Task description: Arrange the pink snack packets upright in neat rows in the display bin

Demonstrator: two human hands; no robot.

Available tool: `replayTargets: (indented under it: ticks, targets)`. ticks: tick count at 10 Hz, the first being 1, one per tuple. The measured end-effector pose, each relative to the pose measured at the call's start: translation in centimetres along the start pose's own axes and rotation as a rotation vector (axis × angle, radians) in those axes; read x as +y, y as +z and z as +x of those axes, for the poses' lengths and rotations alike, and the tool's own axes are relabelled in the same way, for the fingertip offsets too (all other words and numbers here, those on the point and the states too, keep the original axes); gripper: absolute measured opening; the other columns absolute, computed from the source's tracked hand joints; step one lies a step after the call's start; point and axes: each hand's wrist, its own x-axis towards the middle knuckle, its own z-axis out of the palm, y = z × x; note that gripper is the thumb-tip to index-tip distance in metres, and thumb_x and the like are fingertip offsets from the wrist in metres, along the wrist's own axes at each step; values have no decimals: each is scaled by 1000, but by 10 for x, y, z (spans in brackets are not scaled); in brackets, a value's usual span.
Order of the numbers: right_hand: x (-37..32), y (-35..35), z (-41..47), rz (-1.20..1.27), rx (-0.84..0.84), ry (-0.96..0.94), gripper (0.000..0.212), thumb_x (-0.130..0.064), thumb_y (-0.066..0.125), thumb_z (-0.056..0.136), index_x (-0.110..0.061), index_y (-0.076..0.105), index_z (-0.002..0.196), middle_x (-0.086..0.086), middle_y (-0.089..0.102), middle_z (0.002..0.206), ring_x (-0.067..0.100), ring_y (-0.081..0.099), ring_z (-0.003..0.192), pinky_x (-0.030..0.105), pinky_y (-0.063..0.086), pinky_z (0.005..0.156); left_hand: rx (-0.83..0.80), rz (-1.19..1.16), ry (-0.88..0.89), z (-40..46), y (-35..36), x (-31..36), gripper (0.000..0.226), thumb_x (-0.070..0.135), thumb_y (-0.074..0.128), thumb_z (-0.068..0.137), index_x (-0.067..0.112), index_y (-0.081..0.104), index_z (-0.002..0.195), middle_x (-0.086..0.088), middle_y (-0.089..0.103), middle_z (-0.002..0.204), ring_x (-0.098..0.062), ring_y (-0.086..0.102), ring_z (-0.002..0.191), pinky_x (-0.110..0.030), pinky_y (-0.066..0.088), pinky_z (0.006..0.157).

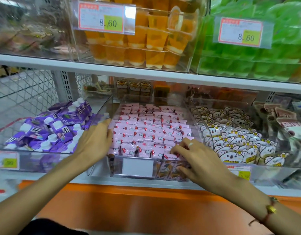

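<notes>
Place: retail shop, snack aisle.
Fixtures: white shelving carrying clear display bins.
Pricing: printed price tags, two reading 8.60.
Stock: orange jelly cups, purple pouches, koala-print packets, all in bulk.

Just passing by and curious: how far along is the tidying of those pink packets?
Mostly done: the small pink snack packets already stand in rows across the back and middle of the clear plastic display bin. In hand: the right hand fingers packets at the front right corner, while the left hand rests at the bin's left edge. Left: the front row, which looks uneven.
</notes>
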Motion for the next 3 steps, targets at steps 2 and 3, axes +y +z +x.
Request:
replayTargets:
  ticks: [2,3]
  targets:
    - [-10,6,-1,23,39,21,39,-33,58,87,-32,46,124,-1,48,116,20,48,104,30,42,81,-104,-33,-71,5,-4,-4,30,17,41,97,13,50,126,-19,66,101,-40,60,94,-41,46,73]
    - [-6,-3,-3,137,52,37,45,-40,56,89,-30,42,130,-5,47,122,16,44,113,24,36,89,-124,-157,-120,5,-12,-7,38,23,48,96,17,46,133,-9,65,120,-30,60,108,-38,46,88]
